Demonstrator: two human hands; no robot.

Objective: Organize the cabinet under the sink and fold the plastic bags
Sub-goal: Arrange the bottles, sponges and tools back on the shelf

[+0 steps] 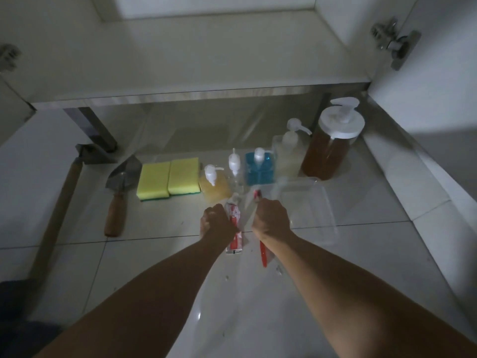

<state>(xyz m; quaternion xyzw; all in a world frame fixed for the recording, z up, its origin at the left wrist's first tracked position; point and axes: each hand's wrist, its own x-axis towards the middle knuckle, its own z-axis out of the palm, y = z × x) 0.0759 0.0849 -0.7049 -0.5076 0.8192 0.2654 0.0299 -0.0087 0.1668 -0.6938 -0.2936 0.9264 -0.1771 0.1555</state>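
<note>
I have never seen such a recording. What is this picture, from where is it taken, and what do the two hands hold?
It is one view from a camera worn on a person's head, looking down at the floor before an open cabinet. The left hand grips a red-and-white tube. The right hand grips a red toothbrush. On the tiles stand pump bottles, among them a blue one and a big amber jar, with two yellow sponges, a trowel and a clear tray.

Tiled floor point(77, 267) bears sponges point(167, 178), trowel point(120, 187), pump bottles point(258, 165).
</note>
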